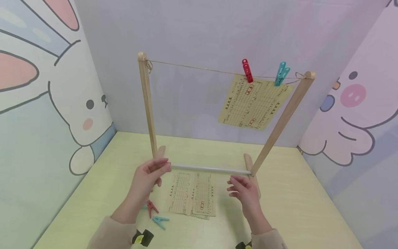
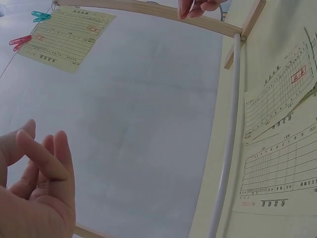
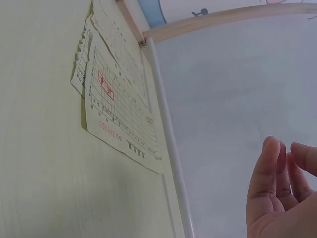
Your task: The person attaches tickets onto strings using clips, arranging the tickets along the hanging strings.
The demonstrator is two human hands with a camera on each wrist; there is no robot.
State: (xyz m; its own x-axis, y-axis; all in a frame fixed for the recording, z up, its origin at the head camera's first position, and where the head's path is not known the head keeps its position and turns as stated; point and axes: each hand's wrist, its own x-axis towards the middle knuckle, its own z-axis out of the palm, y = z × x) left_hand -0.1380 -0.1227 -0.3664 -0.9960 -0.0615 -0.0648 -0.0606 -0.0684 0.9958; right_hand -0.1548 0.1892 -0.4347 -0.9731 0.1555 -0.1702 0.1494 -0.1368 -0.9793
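Head view | left hand (image 1: 149,178), right hand (image 1: 244,192) both empty (fingers relaxed) | two hung pegs: red peg (image 1: 247,70), teal peg (image 1: 281,73)

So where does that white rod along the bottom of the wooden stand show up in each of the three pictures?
Head view: the white rod runs level across the middle, between the stand's two feet, just beyond the stack of forms.
Left wrist view: it runs top to bottom, right of centre.
Right wrist view: it slants from upper middle down to the bottom edge.
Shared landmark: the forms lie beside the rod in every view.
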